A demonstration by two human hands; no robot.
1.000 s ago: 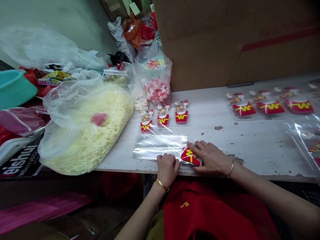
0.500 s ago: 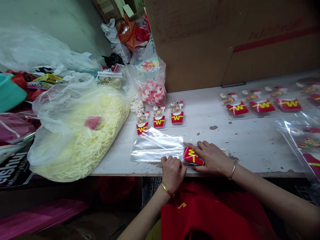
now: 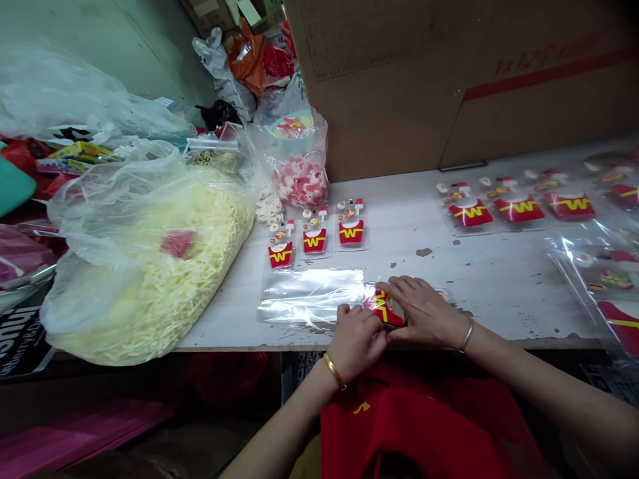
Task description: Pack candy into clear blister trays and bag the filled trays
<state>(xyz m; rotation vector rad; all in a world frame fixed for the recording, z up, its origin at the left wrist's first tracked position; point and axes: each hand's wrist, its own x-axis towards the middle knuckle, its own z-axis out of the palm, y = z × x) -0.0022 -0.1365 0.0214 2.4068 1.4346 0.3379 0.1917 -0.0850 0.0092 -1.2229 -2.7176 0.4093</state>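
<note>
A small red fries-box toy with a yellow W (image 3: 383,308) lies at the mouth of a clear plastic sleeve (image 3: 309,299) near the table's front edge. My right hand (image 3: 422,311) rests flat over the toy's right side, fingers on it. My left hand (image 3: 355,336) pinches the sleeve's open end right beside the toy. Three bagged sets of the same red toy (image 3: 314,234) lie in a row just behind the sleeve.
A big clear bag of pale yellow strips (image 3: 150,263) fills the table's left. A smaller bag of red and white pieces (image 3: 301,176) stands behind it. More bagged sets (image 3: 519,203) lie at right. A cardboard box (image 3: 449,73) forms the back wall.
My left hand has slid right along the sleeve's edge until it meets the red toy. My right hand stays on the toy. The view has shifted slightly.
</note>
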